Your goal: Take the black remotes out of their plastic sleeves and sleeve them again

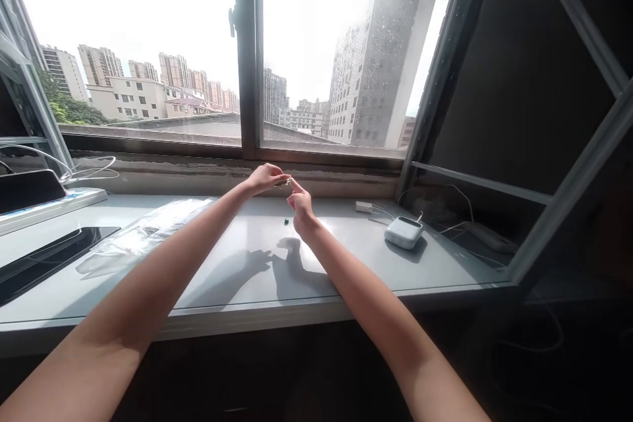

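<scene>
Above the back of the grey desk (341, 270), my left hand (267, 178) pinches a small flat piece (283, 182) between its fingertips. That piece looks dark with a pale end, but is too small to name. My right hand (301, 204) points its index finger at the pale end, touching it or very close. The other right fingers are curled, with nothing visible in them. On the desktop below the hands lies a small dark green block (286, 221). Shadows of both hands fall across the desk in front of it.
Clear plastic packaging (143, 237) and a dark flat tablet-like device (44, 260) lie at the left, near a phone (32, 191) on a white box. At the right are a white rounded device (403, 232) and a charger plug (363, 207). A window (250, 53) rises behind; metal posts (568, 191) flank the desk.
</scene>
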Demonstrator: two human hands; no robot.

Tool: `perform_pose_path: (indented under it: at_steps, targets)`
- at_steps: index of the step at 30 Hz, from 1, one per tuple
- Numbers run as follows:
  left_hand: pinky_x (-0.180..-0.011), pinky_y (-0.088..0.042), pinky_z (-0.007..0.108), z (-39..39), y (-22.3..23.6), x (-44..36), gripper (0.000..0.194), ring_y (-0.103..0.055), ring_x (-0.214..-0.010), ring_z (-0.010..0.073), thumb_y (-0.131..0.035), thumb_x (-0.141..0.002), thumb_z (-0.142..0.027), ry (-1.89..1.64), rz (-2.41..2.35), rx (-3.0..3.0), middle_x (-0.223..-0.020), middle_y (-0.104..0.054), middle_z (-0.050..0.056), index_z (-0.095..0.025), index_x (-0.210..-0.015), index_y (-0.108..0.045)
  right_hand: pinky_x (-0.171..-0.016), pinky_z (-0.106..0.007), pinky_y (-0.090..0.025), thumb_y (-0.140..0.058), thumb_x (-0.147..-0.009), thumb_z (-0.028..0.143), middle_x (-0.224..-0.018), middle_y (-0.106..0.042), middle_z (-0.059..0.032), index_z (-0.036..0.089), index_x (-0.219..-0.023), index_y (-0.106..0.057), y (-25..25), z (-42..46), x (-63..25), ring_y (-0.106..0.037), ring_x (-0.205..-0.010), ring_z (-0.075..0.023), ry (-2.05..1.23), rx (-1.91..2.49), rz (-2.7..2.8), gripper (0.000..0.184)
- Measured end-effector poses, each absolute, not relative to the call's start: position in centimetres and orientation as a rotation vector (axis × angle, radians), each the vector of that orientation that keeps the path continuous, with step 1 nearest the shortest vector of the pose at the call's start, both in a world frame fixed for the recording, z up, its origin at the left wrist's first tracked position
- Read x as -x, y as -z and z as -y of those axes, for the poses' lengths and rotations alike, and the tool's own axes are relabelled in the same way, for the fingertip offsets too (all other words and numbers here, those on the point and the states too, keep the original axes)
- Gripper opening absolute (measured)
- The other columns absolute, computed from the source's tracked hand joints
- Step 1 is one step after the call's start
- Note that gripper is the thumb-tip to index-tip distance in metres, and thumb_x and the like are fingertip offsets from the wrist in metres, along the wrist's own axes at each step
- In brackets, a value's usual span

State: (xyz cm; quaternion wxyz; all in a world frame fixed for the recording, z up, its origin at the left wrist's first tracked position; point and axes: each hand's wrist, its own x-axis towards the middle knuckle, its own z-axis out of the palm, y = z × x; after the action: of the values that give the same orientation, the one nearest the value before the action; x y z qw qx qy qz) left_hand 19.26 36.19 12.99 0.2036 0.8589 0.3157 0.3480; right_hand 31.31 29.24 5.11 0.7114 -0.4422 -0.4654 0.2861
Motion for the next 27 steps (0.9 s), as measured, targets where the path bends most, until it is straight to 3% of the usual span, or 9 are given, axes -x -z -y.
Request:
perform_pose_path:
  at_steps: [5,12,16,20,27]
  targets:
    - [-0.057,-0.036,0.027,-35.8,-17.1,-23.2,0.041,-0.057,-0.060,0.0188,-0.072,-0.066,-0.058,-0.780,-0.980,-2.589,-0.057,-0.066,0.006,-0.018,-0.059,-0.072,-0.078,-0.028,-0.049,-0.047,-0.058,0.015,-0.102,-0.068,-0.0054,0.020,-0.117,-0.070,-7.0,-28.4,-32.1,-0.057,-0.082,-0.0153,-0.742,0.974,0.751,0.063]
    - [-0.059,-0.034,0.025,-34.8,-19.3,-27.4,0.037,-0.056,-0.061,0.0168,-0.071,-0.070,-0.056,-0.566,-1.174,-2.787,-0.056,-0.066,0.003,-0.020,-0.061,-0.072,-0.074,-0.022,-0.045,-0.041,-0.053,0.005,-0.126,-0.060,-0.0002,0.022,-0.098,-0.069,-9.5,-26.5,-33.8,-0.052,-0.075,-0.0082,-0.935,0.862,0.462,0.056]
    - [-0.058,-0.035,0.023,-34.4,-20.6,-27.8,0.038,-0.055,-0.061,0.0152,-0.065,-0.074,-0.056,-0.331,-1.222,-2.948,-0.063,-0.069,0.004,-0.019,-0.069,-0.075,-0.072,-0.020,-0.044,-0.042,-0.055,0.005,-0.119,-0.063,0.0012,0.021,-0.083,-0.068,-10.1,-26.2,-33.6,-0.055,-0.087,-0.0108,-0.983,0.772,0.368,0.041]
    - [-0.056,-0.033,0.024,-35.3,-21.6,-28.2,0.039,-0.051,-0.055,0.0142,-0.066,-0.072,-0.055,-0.167,-1.184,-3.020,-0.054,-0.064,0.004,-0.019,-0.057,-0.072,-0.075,-0.021,-0.044,-0.042,-0.055,0.003,-0.110,-0.066,0.0027,0.021,-0.076,-0.066,-10.4,-26.0,-33.3,-0.056,-0.093,-0.0114,-1.054,0.722,0.308,0.037]
    - [-0.052,-0.034,0.024,-37.2,-22.1,-29.1,0.042,-0.046,-0.047,0.0127,-0.075,-0.062,-0.054,-0.266,-1.085,-2.964,-0.041,-0.052,0.002,-0.019,-0.041,-0.063,-0.079,-0.021,-0.045,-0.041,-0.057,0.001,-0.105,-0.066,0.0025,0.022,-0.079,-0.068,-11.2,-25.3,-34.5,-0.057,-0.092,-0.0098,-1.109,0.687,0.342,0.041]
